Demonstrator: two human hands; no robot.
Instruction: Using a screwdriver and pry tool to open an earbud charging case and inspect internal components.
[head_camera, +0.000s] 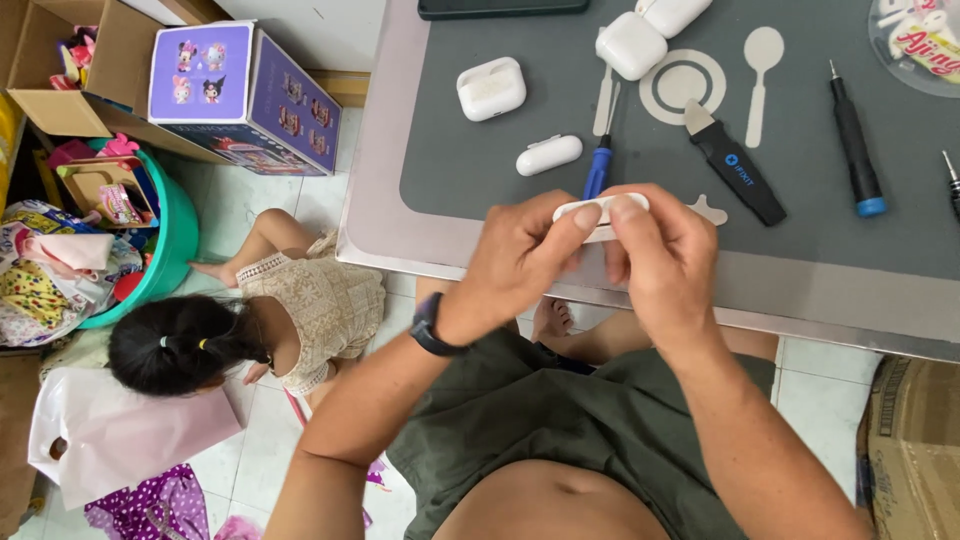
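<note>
Currently both hands pinch a small white earbud-case part (600, 212) over the bench (400, 215) edge: left hand (520, 262) and right hand (665, 262) closed on its ends. Looks like an inspect-or-pry step mid-disassembly; next move likely calls for a tool. Blue screwdriver (598, 170) sits just behind, black pry tool (738, 170) near, white case (491, 88) farther back.

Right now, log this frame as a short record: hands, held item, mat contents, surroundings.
left hand: grips the white case part, wears a dark wristband
right hand: pinches the same part from the other side
mat: two white earbud cases, small white piece, blue screwdriver, black pry tool, black driver
floor: a person sits beside a purple box
</note>
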